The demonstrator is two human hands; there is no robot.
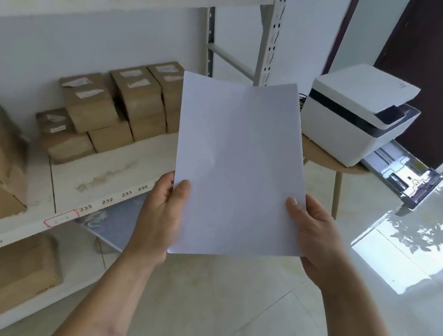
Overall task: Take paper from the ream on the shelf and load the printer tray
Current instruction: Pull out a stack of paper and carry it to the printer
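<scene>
- I see a thin stack of plain white rectangular paper (pixel 236 167) held upright in mid-air in front of the shelving, its blank face toward me; soft creases run across the middle, and I cannot tell how many sheets there are.
- My left hand (pixel 161 216) is closed on the lower left edge of the paper, thumb pressed on the front face, the other fingers hidden behind the sheets.
- My right hand (pixel 312 241) pinches the lower right edge the same way, thumb on the front, fingers tucked behind and out of sight.
- The boxy white printer with a dark band (pixel 359 117) sits on a small round wooden surface (pixel 324 157) to the right, well apart from the paper.
- Its grey pull-out paper tray (pixel 406 175) juts out toward the lower right, open; its inside is glary and hard to read.
- The white metal shelf with numbered labels (pixel 113 179) fills the left side, carrying brown cardboard boxes (pixel 114 103); the picture is blurred there.
- A wrapped pile at the far left edge may be the ream, but it is cut off and I cannot tell.
- The paper hides part of the shelf and its boxes behind it.
</scene>
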